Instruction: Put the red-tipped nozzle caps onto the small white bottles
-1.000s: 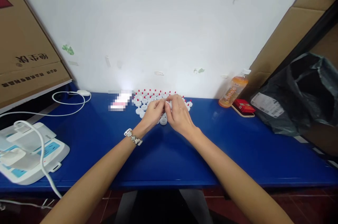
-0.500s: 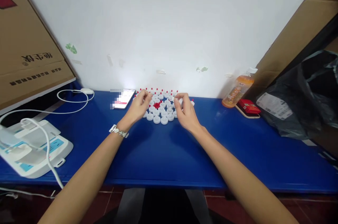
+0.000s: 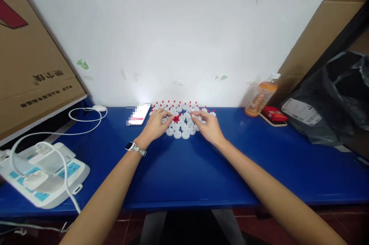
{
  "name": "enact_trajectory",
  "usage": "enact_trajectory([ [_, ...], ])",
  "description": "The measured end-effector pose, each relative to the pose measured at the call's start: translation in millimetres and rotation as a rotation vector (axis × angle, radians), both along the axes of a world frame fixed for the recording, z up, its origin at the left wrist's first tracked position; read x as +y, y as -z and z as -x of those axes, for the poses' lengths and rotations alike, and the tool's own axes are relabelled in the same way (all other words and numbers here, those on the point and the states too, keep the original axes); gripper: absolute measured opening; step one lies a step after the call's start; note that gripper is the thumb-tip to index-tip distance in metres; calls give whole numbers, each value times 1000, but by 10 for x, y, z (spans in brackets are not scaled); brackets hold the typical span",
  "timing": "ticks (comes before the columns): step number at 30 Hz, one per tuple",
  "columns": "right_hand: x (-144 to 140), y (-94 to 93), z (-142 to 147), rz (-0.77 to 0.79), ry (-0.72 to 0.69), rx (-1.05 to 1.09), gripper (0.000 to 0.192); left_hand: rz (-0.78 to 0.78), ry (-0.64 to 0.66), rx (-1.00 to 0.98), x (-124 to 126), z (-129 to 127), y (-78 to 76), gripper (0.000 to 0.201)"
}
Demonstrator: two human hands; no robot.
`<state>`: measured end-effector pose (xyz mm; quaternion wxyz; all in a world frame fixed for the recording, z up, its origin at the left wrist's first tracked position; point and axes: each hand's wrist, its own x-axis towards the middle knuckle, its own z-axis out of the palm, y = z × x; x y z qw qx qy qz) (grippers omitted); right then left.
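Several round white plastic caps (image 3: 185,135) lie grouped on the blue table, many in the back rows topped with a small red tip (image 3: 205,107). Among them is a heap of loose red tips (image 3: 177,118). My left hand (image 3: 157,123) reaches in from the left, thumb and fingertips drawn together at the heap's edge; whatever they pinch is too small to make out. Opposite it, my right hand (image 3: 211,126) has thumb and index finger bent around a white cap, partly hidden by the fingers. A watch and bracelet (image 3: 135,148) circle my left wrist.
A phone (image 3: 140,115) lies left of the caps. A white power strip (image 3: 49,175) with cables stands at the left. On the right are an orange drink bottle (image 3: 261,97), a red box (image 3: 275,114) on another phone, and a dark plastic bag (image 3: 325,110). A white wall (image 3: 184,37) rises behind.
My left hand has lowered its fingertips to the red heap. My right hand has lowered and turned inward, closer to the left. The view has shifted slightly.
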<state>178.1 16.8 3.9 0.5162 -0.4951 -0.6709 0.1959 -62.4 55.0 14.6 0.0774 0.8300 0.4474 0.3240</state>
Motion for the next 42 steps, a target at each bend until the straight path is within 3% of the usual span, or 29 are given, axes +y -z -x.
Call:
enact_trajectory([
  [3, 135, -78, -48, -110, 114, -97, 20, -17, 30, -2, 15, -16, -1, 30],
  [5, 278, -177, -73, -94, 186, -200, 20, -33, 26, 15, 6, -48, -11, 29],
  [9, 631, -391, -51, 106, 49, -386, 22, -32, -41, 52, -43, -98, -13, 26],
  [16, 1101, -503, 186, 184, -21, -730, 22, -3, -21, 56, -66, -103, 34, 25],
  [21, 1172, -469, 291, 202, -42, -924, 22, -17, -20, 67, -39, -85, 43, 23],
  [34, 1182, -463, 322, 212, -1, -1039, 26, -23, -27, 42, -53, -97, 73, 25],
  [42, 1225, -486, 411, 296, -61, -1015, 23, -13, -54, 47, 6, -16, 58, 27],
])
